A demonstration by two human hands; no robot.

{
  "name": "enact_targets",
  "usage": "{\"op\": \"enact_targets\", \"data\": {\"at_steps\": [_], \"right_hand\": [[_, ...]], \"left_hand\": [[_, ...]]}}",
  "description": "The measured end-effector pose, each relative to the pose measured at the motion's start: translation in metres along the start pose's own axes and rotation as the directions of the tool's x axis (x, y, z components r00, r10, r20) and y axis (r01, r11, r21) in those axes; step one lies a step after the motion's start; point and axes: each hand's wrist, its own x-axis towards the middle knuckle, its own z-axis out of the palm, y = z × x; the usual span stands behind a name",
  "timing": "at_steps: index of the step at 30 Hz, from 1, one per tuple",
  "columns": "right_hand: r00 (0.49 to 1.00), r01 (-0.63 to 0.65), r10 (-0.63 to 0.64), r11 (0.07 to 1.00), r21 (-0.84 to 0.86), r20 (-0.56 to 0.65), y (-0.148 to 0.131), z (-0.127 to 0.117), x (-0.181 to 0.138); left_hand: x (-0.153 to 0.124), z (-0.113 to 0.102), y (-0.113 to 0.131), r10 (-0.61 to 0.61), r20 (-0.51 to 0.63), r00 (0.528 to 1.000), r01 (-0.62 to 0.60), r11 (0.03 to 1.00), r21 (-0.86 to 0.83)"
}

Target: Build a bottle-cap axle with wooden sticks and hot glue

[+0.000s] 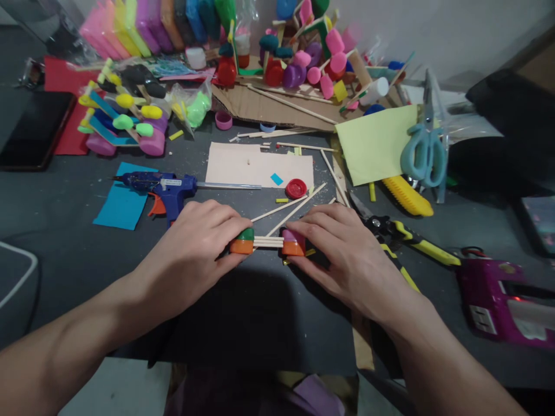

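My left hand [203, 242] pinches a green-and-orange pair of plastic caps [241, 247] between thumb and fingers. A purple-and-orange pair of caps [293, 247] is pinched the same way by my right hand [347, 248]. Several thin wooden sticks [268, 241] lie side by side and bridge the two cap pairs. This piece is held low over the dark table, and I cannot tell whether it touches it. Just beyond my hands lie loose wooden sticks [303, 203] and a red cap [296, 188]. The blue glue gun [162, 184] lies beyond my left hand.
A beige card [243, 164] lies ahead, with a blue sheet [128, 202] to the left. Yellow-and-black pliers [403, 234], teal scissors [425, 150] and a purple device [489, 294] are at right. Coloured craft models [125, 124] and clay packs [147, 23] stand farther back.
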Motion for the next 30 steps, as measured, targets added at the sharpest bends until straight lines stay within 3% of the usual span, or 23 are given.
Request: {"op": "enact_targets", "data": {"at_steps": [30], "right_hand": [[1.0,0.028,-0.028,0.999,-0.017,-0.011,-0.0008,-0.0024,-0.0005]], "left_hand": [[-0.0007,0.0029,-0.0032,0.007,-0.019,1.0,-0.007,1.0,-0.006]]}}
